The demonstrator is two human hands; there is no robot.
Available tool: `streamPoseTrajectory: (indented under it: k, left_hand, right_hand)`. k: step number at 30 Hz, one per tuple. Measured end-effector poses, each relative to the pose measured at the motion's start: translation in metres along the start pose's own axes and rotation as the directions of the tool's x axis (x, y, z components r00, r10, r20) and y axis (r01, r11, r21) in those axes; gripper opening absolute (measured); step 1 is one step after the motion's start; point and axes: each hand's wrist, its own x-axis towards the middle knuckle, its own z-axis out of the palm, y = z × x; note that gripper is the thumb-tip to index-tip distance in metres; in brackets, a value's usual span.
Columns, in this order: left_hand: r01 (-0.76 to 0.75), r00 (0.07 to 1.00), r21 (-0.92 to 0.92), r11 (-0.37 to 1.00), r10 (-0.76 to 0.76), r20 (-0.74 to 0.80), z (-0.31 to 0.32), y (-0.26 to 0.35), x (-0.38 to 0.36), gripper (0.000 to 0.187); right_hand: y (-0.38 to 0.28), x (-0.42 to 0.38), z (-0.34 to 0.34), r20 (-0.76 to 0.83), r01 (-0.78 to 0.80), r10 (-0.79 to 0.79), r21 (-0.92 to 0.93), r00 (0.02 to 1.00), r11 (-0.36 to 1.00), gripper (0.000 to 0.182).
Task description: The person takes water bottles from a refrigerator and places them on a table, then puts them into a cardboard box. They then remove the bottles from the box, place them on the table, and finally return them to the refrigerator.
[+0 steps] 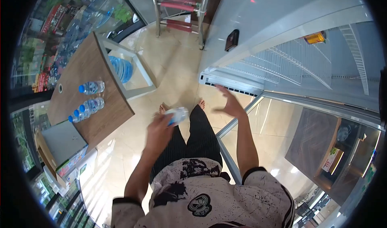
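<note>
My left hand (pixel 159 130) is closed around a clear plastic water bottle (pixel 178 116) with a blue and white label, tilted in front of my legs and somewhat blurred. My right hand (pixel 230 104) is raised with its fingers spread and nothing in it, near the lower front of the open fridge (pixel 219 77). On the wooden table (pixel 86 58) to the left stand several more blue-capped water bottles (pixel 92 87). Inside the fridge, an orange-yellow item (pixel 314 37) rests on a white wire shelf (pixel 286 62).
The open glass fridge door (pixel 278 115) extends to my right. A dark brown object, possibly a wallet (pixel 231 40), lies on the fridge. A large blue water jug (pixel 121 69) sits under the table. Behind is a ladder (pixel 179 25) with red steps. A cardboard box (pixel 46 155) is at lower left.
</note>
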Motion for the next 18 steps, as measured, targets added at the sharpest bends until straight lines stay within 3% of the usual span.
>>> streamPoseTrajectory:
  k: [1, 3, 4, 5, 6, 7, 8, 9, 10, 11, 12, 13, 14, 15, 17, 18]
  left_hand:
    - [-0.046, 0.996, 0.033, 0.998, 0.043, 0.084, 0.014, 0.015, 0.011, 0.028]
    - [-0.430, 0.897, 0.177, 0.886, 0.396, 0.196, 0.055, 0.013, 0.023, 0.019]
    - [-0.539, 0.831, 0.143, 0.830, 0.497, 0.250, 0.065, 0.020, 0.027, 0.015]
    - [-0.482, 0.857, 0.112, 0.869, 0.442, 0.264, 0.082, 0.016, 0.031, 0.022]
    - [-0.455, 0.877, -0.014, 0.890, 0.451, 0.163, 0.073, 0.031, 0.040, 0.033]
    - [-0.456, 0.869, -0.080, 0.886, 0.463, 0.176, 0.060, 0.039, 0.047, 0.040]
    - [-0.317, 0.900, -0.145, 0.937, 0.346, 0.265, 0.045, 0.039, 0.051, 0.045]
    - [-0.385, 0.921, -0.023, 0.923, 0.385, 0.058, 0.029, 0.024, 0.056, 0.050]
    - [-0.437, 0.882, 0.103, 0.894, 0.448, -0.145, 0.006, -0.002, 0.058, 0.055]
    - [-0.109, 0.965, 0.159, 0.981, 0.143, -0.221, -0.028, -0.029, 0.057, 0.059]
    - [0.058, 0.927, 0.240, 0.969, 0.037, -0.374, -0.074, -0.048, 0.054, 0.049]
    - [0.166, 0.882, 0.259, 0.951, -0.026, -0.470, -0.112, -0.111, 0.049, 0.041]
    - [0.257, 0.727, 0.437, 0.862, 0.126, -0.675, -0.147, -0.124, 0.039, 0.043]
    - [0.391, 0.703, 0.576, 0.718, 0.171, -0.690, -0.177, -0.146, 0.026, 0.048]
    - [0.502, 0.776, 0.643, 0.579, 0.027, -0.630, -0.211, -0.186, 0.003, 0.053]
    - [0.495, 0.777, 0.640, 0.587, 0.029, -0.628, -0.220, -0.204, -0.005, 0.053]
  right_hand:
    - [-0.038, -0.010, 0.006, 0.121, 0.030, -0.035, 0.042, 0.992, 0.999, 0.102]
    - [-0.065, -0.021, 0.035, -0.003, 0.124, -0.124, 0.055, 0.992, 0.991, 0.081]
    - [-0.058, -0.022, 0.050, -0.074, 0.170, -0.168, 0.021, 0.983, 0.985, 0.071]
    - [-0.064, -0.023, 0.056, -0.181, 0.137, -0.130, 0.028, 0.975, 0.990, 0.062]
    - [-0.073, -0.025, 0.054, -0.294, 0.097, -0.083, 0.032, 0.952, 0.995, 0.054]
    - [-0.080, -0.029, 0.049, -0.303, 0.103, -0.093, 0.018, 0.948, 0.994, 0.051]
    - [-0.082, -0.032, 0.041, -0.322, 0.104, -0.101, -0.007, 0.941, 0.995, 0.048]
    - [-0.082, -0.035, 0.035, -0.336, 0.062, -0.072, -0.039, 0.939, 0.997, 0.048]
    - [-0.082, -0.040, 0.032, -0.367, 0.015, -0.045, -0.083, 0.929, 0.996, 0.049]
    - [-0.072, -0.044, 0.028, -0.412, 0.022, -0.050, -0.073, 0.910, 0.997, 0.049]
    - [-0.058, -0.044, 0.028, -0.456, 0.025, -0.050, -0.060, 0.889, 0.998, 0.049]
    - [-0.049, -0.045, 0.027, -0.487, -0.014, 0.060, 0.097, 0.871, 0.995, 0.051]
    - [-0.047, -0.044, 0.023, -0.498, -0.034, 0.052, 0.045, 0.866, 0.998, 0.052]
    - [-0.046, -0.045, 0.020, -0.518, -0.056, 0.042, -0.012, 0.854, 0.998, 0.052]
    - [-0.037, -0.048, 0.014, -0.542, -0.078, 0.027, -0.071, 0.840, 0.994, 0.052]
    - [-0.028, -0.052, 0.014, -0.572, -0.054, 0.027, -0.029, 0.820, 0.998, 0.050]
